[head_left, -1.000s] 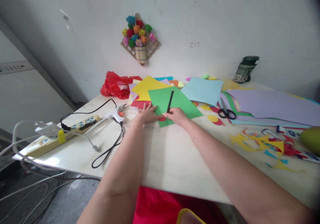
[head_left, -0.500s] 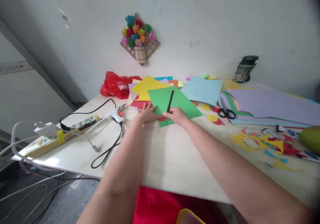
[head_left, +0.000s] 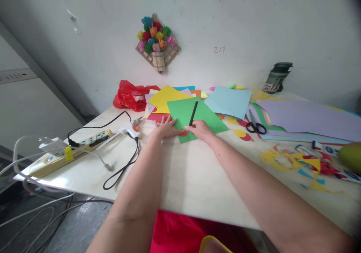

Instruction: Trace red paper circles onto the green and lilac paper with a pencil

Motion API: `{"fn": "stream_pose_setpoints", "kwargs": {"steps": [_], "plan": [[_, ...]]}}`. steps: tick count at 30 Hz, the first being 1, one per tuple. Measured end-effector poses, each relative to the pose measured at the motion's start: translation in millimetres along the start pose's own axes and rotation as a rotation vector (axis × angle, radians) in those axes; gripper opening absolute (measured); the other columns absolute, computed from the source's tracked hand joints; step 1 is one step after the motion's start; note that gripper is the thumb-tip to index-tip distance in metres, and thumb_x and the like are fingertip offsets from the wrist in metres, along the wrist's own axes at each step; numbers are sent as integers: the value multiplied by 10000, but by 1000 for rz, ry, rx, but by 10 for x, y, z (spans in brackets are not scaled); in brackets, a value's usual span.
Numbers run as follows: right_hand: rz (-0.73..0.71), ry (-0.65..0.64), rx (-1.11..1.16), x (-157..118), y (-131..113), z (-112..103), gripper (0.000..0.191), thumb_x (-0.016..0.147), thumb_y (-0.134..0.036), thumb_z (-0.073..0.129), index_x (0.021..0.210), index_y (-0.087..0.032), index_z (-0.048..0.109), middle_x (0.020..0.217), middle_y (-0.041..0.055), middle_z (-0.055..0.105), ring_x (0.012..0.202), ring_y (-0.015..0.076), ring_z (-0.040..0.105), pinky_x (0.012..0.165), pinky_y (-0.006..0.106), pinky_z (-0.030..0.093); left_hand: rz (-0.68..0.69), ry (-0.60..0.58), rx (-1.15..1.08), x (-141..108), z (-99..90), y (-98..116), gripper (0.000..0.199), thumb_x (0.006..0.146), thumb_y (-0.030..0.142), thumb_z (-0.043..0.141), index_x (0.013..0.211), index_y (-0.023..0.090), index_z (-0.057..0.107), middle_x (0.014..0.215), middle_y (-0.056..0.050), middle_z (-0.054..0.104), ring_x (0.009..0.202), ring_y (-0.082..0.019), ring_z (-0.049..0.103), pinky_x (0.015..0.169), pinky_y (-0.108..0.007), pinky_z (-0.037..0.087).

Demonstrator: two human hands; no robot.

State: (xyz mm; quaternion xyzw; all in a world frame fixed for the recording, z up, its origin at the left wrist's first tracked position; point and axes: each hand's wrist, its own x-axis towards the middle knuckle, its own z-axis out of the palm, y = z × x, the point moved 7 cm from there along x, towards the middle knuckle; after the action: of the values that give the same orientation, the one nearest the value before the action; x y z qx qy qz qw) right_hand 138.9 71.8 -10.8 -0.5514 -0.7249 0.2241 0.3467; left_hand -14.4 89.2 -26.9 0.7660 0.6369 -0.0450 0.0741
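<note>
A green sheet of paper [head_left: 204, 114] lies on the table in front of me, with a small red paper circle [head_left: 183, 133] near its lower left corner. My left hand [head_left: 166, 128] lies flat with fingers spread at the sheet's left edge, its thumb at the circle. In my right hand [head_left: 199, 129] is a black pen [head_left: 193, 113], held upright with a slight tilt just right of the circle. The pen's tip is hidden by the fingers.
Left are a glue gun [head_left: 132, 128] with a looped cord and a power strip [head_left: 70, 158]. Coloured sheets [head_left: 166, 98] and a red plastic bag [head_left: 129, 96] lie behind. Right are scissors [head_left: 256, 127], paper circles [head_left: 240, 133], paper scraps [head_left: 278, 159] and a bottle [head_left: 278, 78].
My right hand and the pen have shifted slightly to the right, showing more of the red circle. My left hand stays in place.
</note>
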Motion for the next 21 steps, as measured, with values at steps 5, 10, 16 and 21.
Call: {"fn": "stream_pose_setpoints", "kwargs": {"steps": [5,10,16,21], "plan": [[-2,6,1,7,12,6,249,671,-388,553,623,-155,627,543,23,594,512,97,503,482,195,336,0,4,-9,-9,-8,7,822,653,736,273,1343,328,91,1414,-5,-54,1260,-290,-99,933,-603,-35],[-9,29,-10,8,17,0,258,672,-400,547,600,-160,609,542,20,591,519,98,502,483,194,336,-1,8,-10,-9,-15,9,829,648,738,275,1343,327,89,1414,-3,-49,1261,-289,-102,927,-612,-27],[-22,48,-16,24,28,-1,284,683,-428,528,613,-165,608,550,24,598,523,102,511,482,195,341,6,13,-12,16,4,-9,821,651,736,270,1342,331,88,1413,-1,-62,1262,-288,-99,929,-613,-16],[-39,58,3,52,59,25,306,690,-452,520,645,-165,619,538,21,594,518,103,519,486,194,350,6,14,-7,32,21,-23,825,649,739,266,1342,327,92,1412,3,-65,1258,-294,-109,924,-621,-23]]}}
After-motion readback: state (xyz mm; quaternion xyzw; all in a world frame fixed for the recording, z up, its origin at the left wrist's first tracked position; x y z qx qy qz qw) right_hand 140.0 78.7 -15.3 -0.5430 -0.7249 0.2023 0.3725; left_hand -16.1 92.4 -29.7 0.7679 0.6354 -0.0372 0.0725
